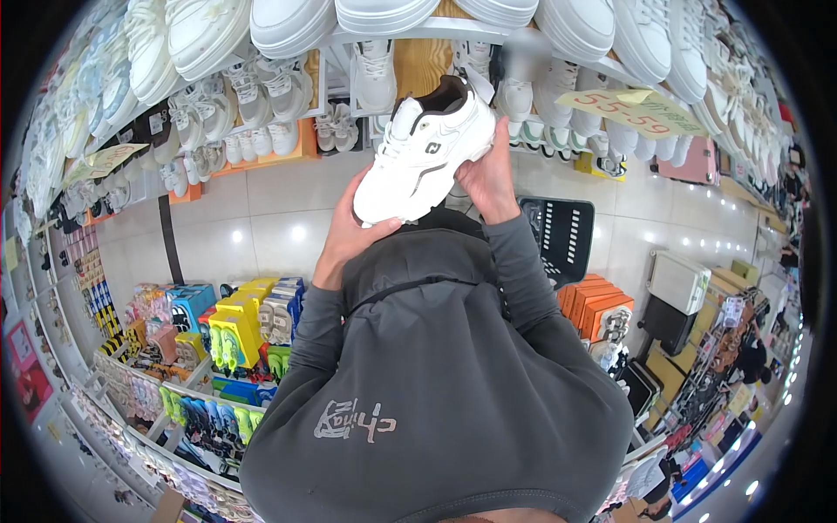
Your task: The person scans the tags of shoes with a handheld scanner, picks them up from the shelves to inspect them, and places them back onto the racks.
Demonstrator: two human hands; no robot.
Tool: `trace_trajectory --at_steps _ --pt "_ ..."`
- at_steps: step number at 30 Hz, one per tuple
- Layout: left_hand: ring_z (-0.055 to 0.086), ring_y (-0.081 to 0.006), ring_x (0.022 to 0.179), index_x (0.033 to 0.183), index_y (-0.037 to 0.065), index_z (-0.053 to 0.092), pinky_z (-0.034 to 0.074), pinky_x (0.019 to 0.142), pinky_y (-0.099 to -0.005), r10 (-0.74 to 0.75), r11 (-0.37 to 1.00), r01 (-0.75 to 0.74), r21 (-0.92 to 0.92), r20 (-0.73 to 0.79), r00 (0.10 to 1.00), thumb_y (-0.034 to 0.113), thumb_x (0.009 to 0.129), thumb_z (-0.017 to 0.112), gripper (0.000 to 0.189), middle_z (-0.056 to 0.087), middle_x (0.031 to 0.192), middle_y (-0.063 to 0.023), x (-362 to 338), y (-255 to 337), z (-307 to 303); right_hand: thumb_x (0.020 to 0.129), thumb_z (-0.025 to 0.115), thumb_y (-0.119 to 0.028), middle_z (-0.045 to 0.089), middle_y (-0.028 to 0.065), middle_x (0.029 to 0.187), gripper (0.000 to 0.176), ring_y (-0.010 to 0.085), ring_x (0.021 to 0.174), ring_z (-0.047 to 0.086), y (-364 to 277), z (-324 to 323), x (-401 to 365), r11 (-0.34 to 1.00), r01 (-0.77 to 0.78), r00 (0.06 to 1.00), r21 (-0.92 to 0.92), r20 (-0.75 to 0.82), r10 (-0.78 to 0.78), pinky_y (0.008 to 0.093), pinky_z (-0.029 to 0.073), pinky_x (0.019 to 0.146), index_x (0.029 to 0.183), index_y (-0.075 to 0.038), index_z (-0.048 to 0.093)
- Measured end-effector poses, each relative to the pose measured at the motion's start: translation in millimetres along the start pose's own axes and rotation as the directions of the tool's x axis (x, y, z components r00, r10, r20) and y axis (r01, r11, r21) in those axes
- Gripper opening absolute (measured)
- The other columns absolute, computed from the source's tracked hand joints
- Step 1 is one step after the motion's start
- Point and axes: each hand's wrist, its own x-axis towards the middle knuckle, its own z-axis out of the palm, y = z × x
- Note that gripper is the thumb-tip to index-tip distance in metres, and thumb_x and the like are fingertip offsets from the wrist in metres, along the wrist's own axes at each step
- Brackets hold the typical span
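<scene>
A white sneaker [423,152] with a black lining and a small dark logo on its side is held up in front of my chest, its toe pointing down and to the left. My left hand [353,228] grips it at the toe, with the thumb along the sole edge. Around the heel end is my right hand [491,174], with its fingers partly hidden behind the shoe. Just beyond the sneaker stands a shelf [422,63] with white and grey shoes on it.
Rows of white shoes [305,22] line the shelves ahead. Yellow shoe boxes [240,318] and sandals fill a rack at the lower left. A black crate [558,240] and orange boxes [595,301] are at the right. A price sign [629,113] hangs at upper right.
</scene>
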Motion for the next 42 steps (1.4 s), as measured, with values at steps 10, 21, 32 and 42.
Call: trace_trajectory --at_steps 10,21,32,42 --pt "0.056 -0.0211 0.129 0.149 -0.006 0.043 0.042 0.111 -0.0358 -0.029 0.998 0.029 -0.056 0.010 1.000 0.018 0.072 0.091 0.093 0.059 0.140 -0.0149 1 -4 -16 0.108 0.023 -0.063 0.059 0.0057 0.142 0.070 0.0209 0.125 0.061 1 1 -6 1.000 -0.016 0.999 -0.014 0.049 0.017 0.0385 0.052 0.099 0.150 -0.010 0.043" --pt "0.057 -0.0207 0.127 0.148 -0.005 0.045 0.044 0.108 -0.0358 -0.060 0.997 0.062 -0.053 0.028 0.998 0.026 0.078 0.088 0.088 0.060 0.137 -0.0139 -2 4 -18 0.107 0.028 -0.063 0.059 0.0048 0.143 0.069 0.0199 0.127 0.058 2 -4 -6 0.999 -0.017 0.996 -0.041 0.088 0.020 0.0381 0.049 0.102 0.150 -0.011 0.044" --pt "0.049 -0.0249 0.138 0.154 -0.009 0.029 0.040 0.116 -0.0382 -0.284 0.779 0.396 -0.485 0.289 0.914 0.041 0.091 0.077 0.093 0.049 0.150 -0.0168 -8 -22 -14 0.108 0.030 -0.060 0.063 0.0011 0.139 0.064 0.0150 0.126 0.060 20 -29 19 0.987 -0.132 0.991 -0.089 0.018 0.135 0.0337 0.049 0.104 0.147 -0.013 0.050" --pt "0.052 -0.0232 0.135 0.151 -0.006 0.034 0.042 0.113 -0.0377 -0.217 0.872 0.268 -0.410 0.167 0.962 0.019 0.091 0.077 0.078 0.053 0.145 -0.0160 8 -26 12 0.111 0.033 -0.051 0.062 0.0055 0.138 0.059 0.0147 0.122 0.061 31 -25 25 0.988 -0.137 0.983 -0.078 0.110 0.145 0.0320 0.049 0.104 0.147 -0.007 0.048"
